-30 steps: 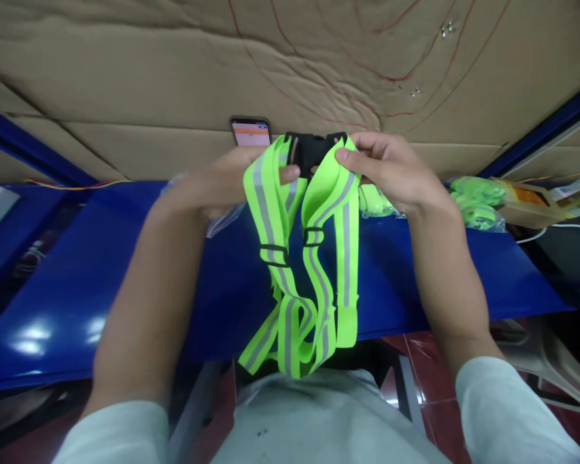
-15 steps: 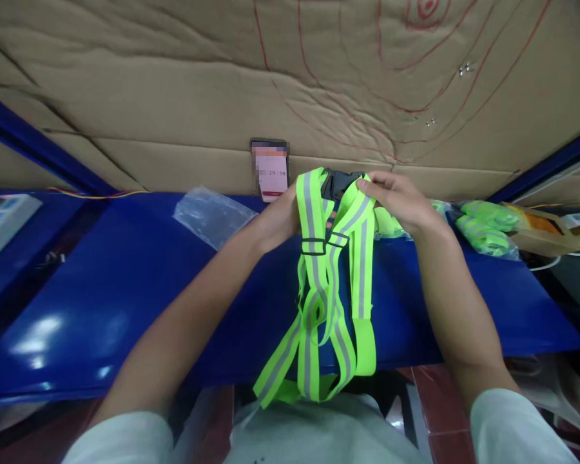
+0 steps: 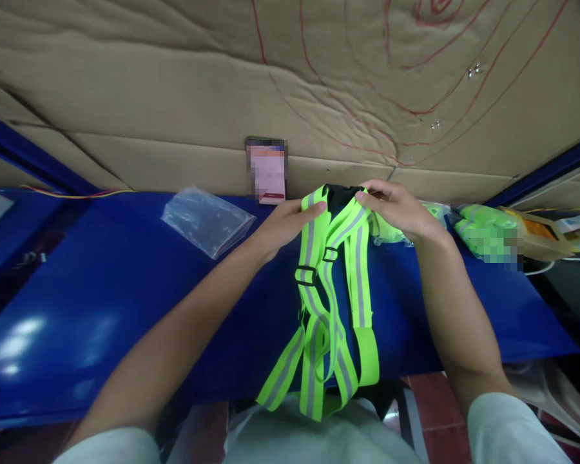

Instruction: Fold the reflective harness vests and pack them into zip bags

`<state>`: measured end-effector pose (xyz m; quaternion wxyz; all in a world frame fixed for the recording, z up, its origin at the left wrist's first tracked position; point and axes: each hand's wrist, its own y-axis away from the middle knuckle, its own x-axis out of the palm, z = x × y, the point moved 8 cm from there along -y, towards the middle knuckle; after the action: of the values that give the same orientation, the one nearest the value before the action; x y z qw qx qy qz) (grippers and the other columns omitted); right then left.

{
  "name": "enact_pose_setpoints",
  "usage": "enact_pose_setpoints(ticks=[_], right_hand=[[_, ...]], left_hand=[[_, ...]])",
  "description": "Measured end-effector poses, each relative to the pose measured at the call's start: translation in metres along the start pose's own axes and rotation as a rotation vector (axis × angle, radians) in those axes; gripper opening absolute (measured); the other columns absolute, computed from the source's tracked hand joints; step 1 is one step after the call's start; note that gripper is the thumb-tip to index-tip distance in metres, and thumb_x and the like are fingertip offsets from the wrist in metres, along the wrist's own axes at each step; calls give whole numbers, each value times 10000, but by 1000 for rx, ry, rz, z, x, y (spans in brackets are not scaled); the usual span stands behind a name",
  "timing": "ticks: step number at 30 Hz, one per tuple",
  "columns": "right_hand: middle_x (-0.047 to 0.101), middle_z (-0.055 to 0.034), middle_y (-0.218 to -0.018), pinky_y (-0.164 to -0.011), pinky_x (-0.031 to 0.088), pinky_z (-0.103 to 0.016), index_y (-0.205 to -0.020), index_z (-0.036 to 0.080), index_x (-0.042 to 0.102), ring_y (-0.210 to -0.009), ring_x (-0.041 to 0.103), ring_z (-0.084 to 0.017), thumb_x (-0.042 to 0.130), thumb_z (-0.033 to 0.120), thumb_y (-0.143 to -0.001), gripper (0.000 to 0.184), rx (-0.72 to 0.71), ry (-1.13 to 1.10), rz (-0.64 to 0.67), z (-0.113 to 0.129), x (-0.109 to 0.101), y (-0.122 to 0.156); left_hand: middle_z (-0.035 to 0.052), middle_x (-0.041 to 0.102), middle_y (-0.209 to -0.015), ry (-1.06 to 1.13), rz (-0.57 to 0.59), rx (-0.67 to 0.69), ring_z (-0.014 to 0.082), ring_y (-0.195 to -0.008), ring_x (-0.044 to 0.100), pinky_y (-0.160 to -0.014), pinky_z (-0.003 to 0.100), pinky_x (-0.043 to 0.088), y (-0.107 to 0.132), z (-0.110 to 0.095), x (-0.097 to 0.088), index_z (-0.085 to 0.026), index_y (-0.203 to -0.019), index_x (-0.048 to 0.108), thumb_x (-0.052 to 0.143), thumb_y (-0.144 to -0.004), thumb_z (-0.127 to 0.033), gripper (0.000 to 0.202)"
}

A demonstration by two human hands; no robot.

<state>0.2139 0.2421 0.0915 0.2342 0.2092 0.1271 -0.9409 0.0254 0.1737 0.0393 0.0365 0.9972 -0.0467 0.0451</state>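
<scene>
A neon yellow-green reflective harness (image 3: pixel 312 328) with grey stripes hangs from both of my hands, its loose straps reaching down past the table's front edge toward my lap. My left hand (image 3: pixel 292 222) is closed on the upper left strap, thumb across its front. On the other side, my right hand (image 3: pixel 391 205) pinches the upper right strap. Between them sits the black buckle (image 3: pixel 341 198), dark and blurred. A black slider (image 3: pixel 305 276) rides on the left strap and a smaller black slider (image 3: pixel 330 254) on the middle one.
On the blue table (image 3: pixel 101 303) an empty clear plastic bag (image 3: pixel 207 220) lies left of my hands. A phone (image 3: pixel 267 171) leans on the cardboard wall (image 3: pixel 174 96). Bagged green harnesses (image 3: pixel 488 229) and a cardboard box (image 3: pixel 544 235) stand at the right, near a white cable (image 3: pixel 541 267).
My left thumb has come over the front of the left strap. The harness top and both hands sit slightly lower in view, and the buckle is turned so less of its shape shows.
</scene>
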Motion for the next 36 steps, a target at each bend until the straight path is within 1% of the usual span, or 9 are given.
enact_pose_setpoints(ticks=[5,10,13,18,21,25,30,33,36], right_hand=[[687,-11,-936,-653,479,-259,-935,237,724,-789,587,-146,692,704,-884,471,100,20,16,-7,5,1],[648,-61,-655,-489,448,-280,-712,187,637,-542,583,-146,571,898,-827,723,311,106,-83,-19,-5,6],[686,-103,-666,-415,431,-268,-670,170,658,-506,598,-147,569,956,-751,795,371,94,-9,-20,5,8],[683,-28,-761,-486,517,-180,-768,172,699,-621,637,-100,888,814,-514,716,321,-239,-62,-9,19,3],[704,-16,-853,-569,581,-188,-885,188,718,-701,667,-105,941,734,-511,698,292,-373,-125,-3,22,3],[633,5,-723,-466,497,-171,-781,179,656,-578,563,-71,877,765,-614,648,227,-286,-156,10,25,8],[680,-47,-781,-453,516,-217,-780,165,656,-577,603,-101,741,898,-641,751,274,-76,30,7,43,16],[633,-13,-691,-479,508,-222,-776,176,617,-550,590,-99,735,867,-698,705,171,65,-29,10,39,14],[599,22,-695,-500,483,-209,-787,189,600,-568,548,-81,797,773,-734,619,24,-40,-109,20,36,11]], left_hand=[[80,808,-1026,28,-42,21,245,-925,746,-836,348,586,-2,-1,-10,-188,-1018,767,835,-763,-646,528],[83,807,-942,102,-151,29,216,-788,737,-718,327,598,-6,4,-19,-189,-1037,743,869,-731,-618,542],[75,803,-913,104,-196,72,208,-775,732,-705,316,597,-6,1,-22,-185,-1025,745,870,-743,-585,505],[61,794,-903,98,-223,217,177,-752,715,-703,276,581,-3,-19,-27,-165,-976,743,859,-781,-433,351],[48,784,-890,78,-288,316,169,-775,718,-714,259,579,-1,-28,-34,-171,-943,734,838,-797,-348,252],[10,735,-805,124,-415,404,181,-757,732,-698,280,610,1,-27,-40,-209,-958,686,827,-793,-329,248],[36,755,-894,276,-424,347,222,-818,773,-727,349,658,2,-21,-33,-223,-1009,631,781,-832,-315,249],[31,755,-877,326,-392,314,217,-778,772,-724,365,671,3,-22,-29,-226,-1012,621,769,-845,-288,232],[28,749,-870,255,-375,378,217,-818,775,-737,354,674,5,-30,-29,-224,-1027,643,778,-851,-289,231]])
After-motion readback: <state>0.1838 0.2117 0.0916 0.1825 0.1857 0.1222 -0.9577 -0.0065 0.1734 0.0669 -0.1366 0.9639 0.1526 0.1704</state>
